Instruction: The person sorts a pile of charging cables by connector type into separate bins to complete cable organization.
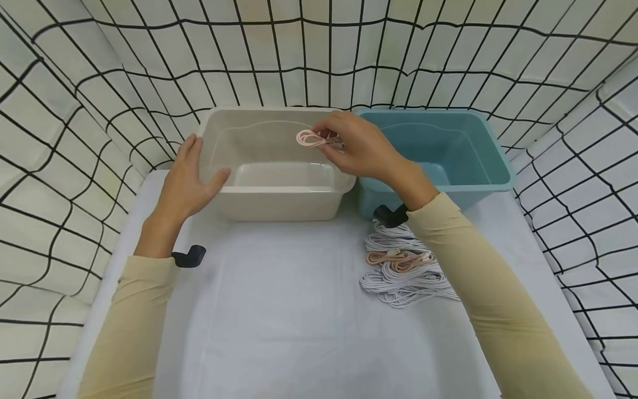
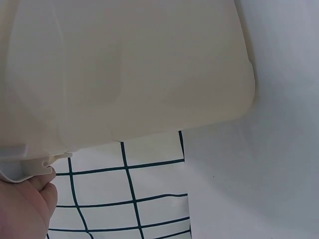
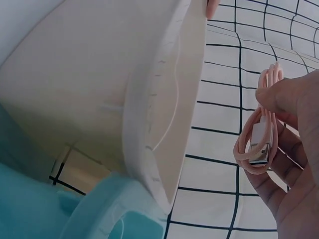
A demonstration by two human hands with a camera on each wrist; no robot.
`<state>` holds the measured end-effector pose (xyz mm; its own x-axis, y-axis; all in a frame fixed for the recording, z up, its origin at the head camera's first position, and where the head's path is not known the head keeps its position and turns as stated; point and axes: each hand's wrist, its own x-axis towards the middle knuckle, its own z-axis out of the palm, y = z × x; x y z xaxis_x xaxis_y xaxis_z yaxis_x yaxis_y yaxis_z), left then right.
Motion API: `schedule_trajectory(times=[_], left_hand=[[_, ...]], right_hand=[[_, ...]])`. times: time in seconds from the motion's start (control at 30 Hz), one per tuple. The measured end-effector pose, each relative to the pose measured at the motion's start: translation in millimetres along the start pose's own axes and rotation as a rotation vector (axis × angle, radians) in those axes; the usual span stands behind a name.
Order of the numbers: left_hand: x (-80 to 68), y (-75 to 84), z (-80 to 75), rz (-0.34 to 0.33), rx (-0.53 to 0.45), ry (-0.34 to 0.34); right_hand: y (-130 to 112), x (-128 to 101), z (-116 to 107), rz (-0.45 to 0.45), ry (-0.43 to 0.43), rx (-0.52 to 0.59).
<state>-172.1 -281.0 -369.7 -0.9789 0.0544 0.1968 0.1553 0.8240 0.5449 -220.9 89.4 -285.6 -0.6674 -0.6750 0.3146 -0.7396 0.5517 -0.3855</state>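
Observation:
A coiled pink USB cable (image 3: 257,142) with a metal plug is pinched between the thumb and fingers of my right hand (image 1: 360,145). That hand holds it above the right side of the beige bin (image 1: 279,205), close to the blue bin (image 1: 438,116). My left hand (image 1: 186,183) rests at the beige bin's left front corner, fingers along the rim and thumb spread towards the inside. In the left wrist view, part of the left hand (image 2: 27,206) touches the underside of the rim. The beige bin's visible floor is bare; the blue bin's inside is partly hidden by my right arm.
Bundled white cables (image 1: 399,285) and peach-coloured cables (image 1: 394,258) lie on the white-covered table (image 1: 279,310), partly under my right forearm. Black grid panels (image 1: 329,55) backed by white cloth surround the table at the back and sides.

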Motion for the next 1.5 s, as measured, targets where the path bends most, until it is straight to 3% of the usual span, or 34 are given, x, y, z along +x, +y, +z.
schedule_trajectory(times=[0.33, 0.57, 0.73, 1.0, 1.5], left_hand=[[-0.3, 3.6, -1.7, -0.005, 0.0, -0.009], [-1.5, 3.1, -1.9, -0.009, 0.01, -0.004], [-1.1, 3.3, -2.9, -0.009, 0.023, -0.007], [-0.6, 7.0, -0.4, -0.025, 0.033, 0.005], [-1.1, 3.8, -0.9, -0.038, 0.045, -0.017]], right_hand=[[-6, 29, 9, -0.036, -0.039, -0.002], [-12, 36, 0, -0.011, -0.104, -0.038], [-17, 17, -8, 0.008, -0.142, -0.081], [-25, -27, -8, -0.039, -0.093, -0.123], [-24, -117, 7, -0.082, 0.117, -0.083]])
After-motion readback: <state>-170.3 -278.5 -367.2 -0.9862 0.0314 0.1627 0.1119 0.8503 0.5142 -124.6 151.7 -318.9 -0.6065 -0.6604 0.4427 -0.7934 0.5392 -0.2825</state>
